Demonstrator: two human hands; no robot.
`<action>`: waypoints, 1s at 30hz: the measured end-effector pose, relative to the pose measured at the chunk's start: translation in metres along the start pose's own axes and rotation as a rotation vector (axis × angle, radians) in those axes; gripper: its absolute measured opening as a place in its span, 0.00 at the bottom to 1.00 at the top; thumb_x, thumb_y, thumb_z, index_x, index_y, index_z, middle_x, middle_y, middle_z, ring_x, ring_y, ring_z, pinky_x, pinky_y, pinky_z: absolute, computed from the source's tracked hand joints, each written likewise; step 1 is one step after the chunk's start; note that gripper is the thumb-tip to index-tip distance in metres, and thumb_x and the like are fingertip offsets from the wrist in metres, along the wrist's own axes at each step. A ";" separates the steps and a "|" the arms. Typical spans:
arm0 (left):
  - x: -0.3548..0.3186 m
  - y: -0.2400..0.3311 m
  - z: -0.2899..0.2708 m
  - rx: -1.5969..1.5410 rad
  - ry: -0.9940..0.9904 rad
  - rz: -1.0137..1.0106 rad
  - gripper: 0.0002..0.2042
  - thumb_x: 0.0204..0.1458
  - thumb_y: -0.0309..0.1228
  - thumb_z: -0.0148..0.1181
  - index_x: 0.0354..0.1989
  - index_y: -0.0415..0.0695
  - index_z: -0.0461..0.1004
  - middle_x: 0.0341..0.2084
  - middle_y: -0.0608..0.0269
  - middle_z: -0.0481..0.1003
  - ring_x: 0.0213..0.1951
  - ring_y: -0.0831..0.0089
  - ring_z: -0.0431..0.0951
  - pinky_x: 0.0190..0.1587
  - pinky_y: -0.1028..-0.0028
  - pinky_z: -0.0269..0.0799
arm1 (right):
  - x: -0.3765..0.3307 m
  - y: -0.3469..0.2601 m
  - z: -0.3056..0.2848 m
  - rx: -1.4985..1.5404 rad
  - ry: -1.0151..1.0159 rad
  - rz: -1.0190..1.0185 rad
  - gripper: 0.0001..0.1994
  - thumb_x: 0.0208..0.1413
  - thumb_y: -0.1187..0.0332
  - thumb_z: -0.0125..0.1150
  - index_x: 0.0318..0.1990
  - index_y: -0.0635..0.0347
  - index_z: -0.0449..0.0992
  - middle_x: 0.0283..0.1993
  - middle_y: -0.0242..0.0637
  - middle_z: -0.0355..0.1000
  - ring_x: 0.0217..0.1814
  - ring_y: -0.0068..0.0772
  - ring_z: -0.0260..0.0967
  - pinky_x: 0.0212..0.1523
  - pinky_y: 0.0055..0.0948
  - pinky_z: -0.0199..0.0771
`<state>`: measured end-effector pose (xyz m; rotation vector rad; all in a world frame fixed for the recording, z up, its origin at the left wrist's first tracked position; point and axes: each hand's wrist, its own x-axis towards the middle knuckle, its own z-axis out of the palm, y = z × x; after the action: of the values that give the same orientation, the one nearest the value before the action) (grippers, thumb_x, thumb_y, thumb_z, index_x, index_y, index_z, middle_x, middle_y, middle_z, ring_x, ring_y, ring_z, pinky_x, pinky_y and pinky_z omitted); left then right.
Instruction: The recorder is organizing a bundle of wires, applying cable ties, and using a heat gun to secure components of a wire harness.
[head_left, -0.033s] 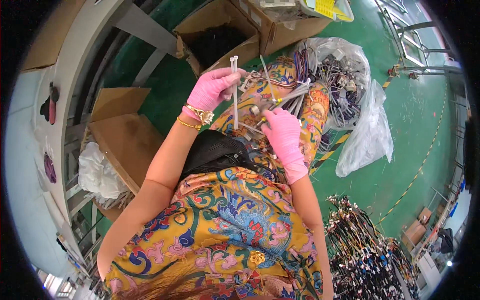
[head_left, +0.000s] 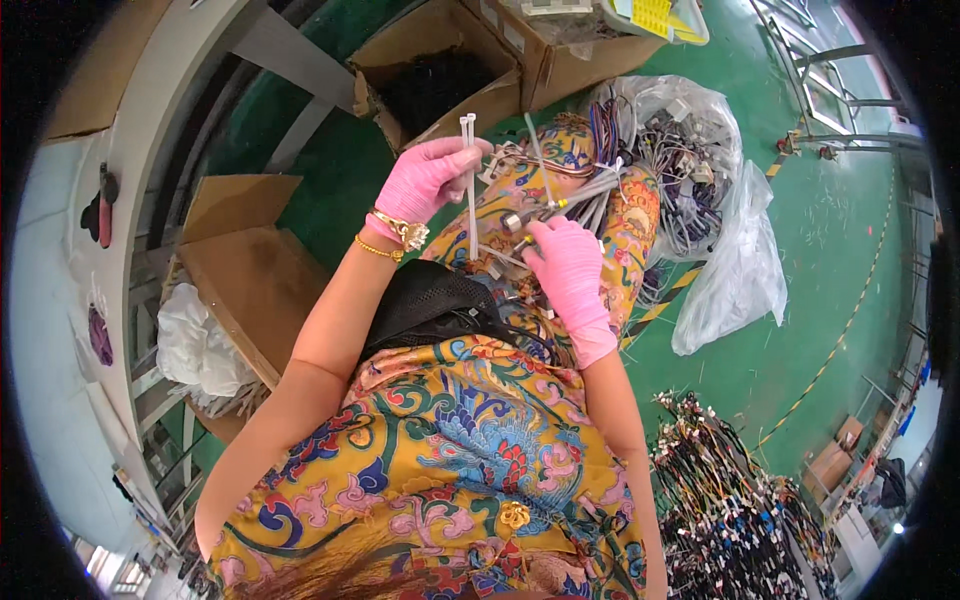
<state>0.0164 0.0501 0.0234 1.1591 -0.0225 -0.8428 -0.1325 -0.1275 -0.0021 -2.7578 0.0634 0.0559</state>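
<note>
Head | left fingers [head_left: 463, 158] pinch cable ties [head_left: 472, 205] | right fingers [head_left: 546, 231] near cables [head_left: 598, 187], hold unclear

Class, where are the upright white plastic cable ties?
In the head view's upper middle, the ties are in the pink-gloved left hand, left of the right hand.

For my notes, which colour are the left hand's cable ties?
The cable ties are white; the head view shows them best.
</note>
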 end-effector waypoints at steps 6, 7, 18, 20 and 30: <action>-0.004 -0.006 0.002 0.099 0.058 -0.033 0.16 0.53 0.38 0.61 0.41 0.36 0.75 0.21 0.76 0.67 0.20 0.86 0.63 0.23 0.84 0.57 | -0.006 -0.002 -0.009 0.399 0.065 0.056 0.14 0.48 0.72 0.61 0.45 0.55 0.75 0.33 0.39 0.73 0.34 0.39 0.72 0.35 0.33 0.71; -0.003 -0.007 0.005 0.125 0.056 -0.034 0.16 0.53 0.38 0.61 0.41 0.36 0.75 0.21 0.76 0.67 0.20 0.86 0.63 0.23 0.84 0.57 | -0.008 -0.002 -0.009 0.548 0.073 0.118 0.14 0.50 0.74 0.59 0.46 0.56 0.75 0.34 0.39 0.74 0.33 0.37 0.73 0.35 0.31 0.71; -0.013 -0.024 0.031 0.175 0.076 -0.001 0.14 0.52 0.40 0.62 0.40 0.42 0.78 0.25 0.74 0.73 0.25 0.86 0.68 0.28 0.84 0.64 | 0.001 -0.048 -0.021 1.026 0.083 0.358 0.09 0.51 0.70 0.63 0.38 0.66 0.76 0.27 0.26 0.71 0.28 0.14 0.63 0.31 0.18 0.65; -0.015 -0.017 0.033 0.182 0.065 0.003 0.16 0.54 0.41 0.60 0.41 0.40 0.76 0.27 0.72 0.73 0.26 0.85 0.70 0.29 0.84 0.65 | 0.001 -0.044 -0.020 1.113 0.064 0.434 0.08 0.54 0.69 0.60 0.37 0.65 0.77 0.26 0.25 0.70 0.27 0.14 0.63 0.31 0.16 0.64; -0.014 0.003 0.030 -0.030 -0.154 -0.077 0.23 0.55 0.42 0.59 0.50 0.34 0.71 0.23 0.75 0.66 0.17 0.89 0.57 0.19 0.86 0.50 | 0.006 -0.015 -0.062 1.509 -0.100 0.544 0.14 0.57 0.63 0.53 0.32 0.69 0.74 0.19 0.22 0.57 0.20 0.14 0.50 0.21 0.16 0.49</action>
<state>-0.0048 0.0352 0.0442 1.0708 -0.0915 -0.9965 -0.1236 -0.1364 0.0606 -1.1757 0.5584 0.1915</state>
